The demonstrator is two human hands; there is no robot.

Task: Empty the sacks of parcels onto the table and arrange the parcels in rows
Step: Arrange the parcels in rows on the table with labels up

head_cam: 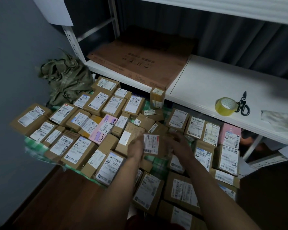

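— Hands, what do they hold?
— Left hand and right hand grip one small parcel with curled fingers, above parcel rows on the green cloth.
— Around?
— Empty sack behind; tape roll and scissors on the shelf.

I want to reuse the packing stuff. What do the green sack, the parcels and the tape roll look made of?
Green sack: probably woven plastic, crumpled, faintly shiny. Parcels: brown matte cardboard with white paper labels. Tape roll: yellowish glossy plastic film, core unclear.
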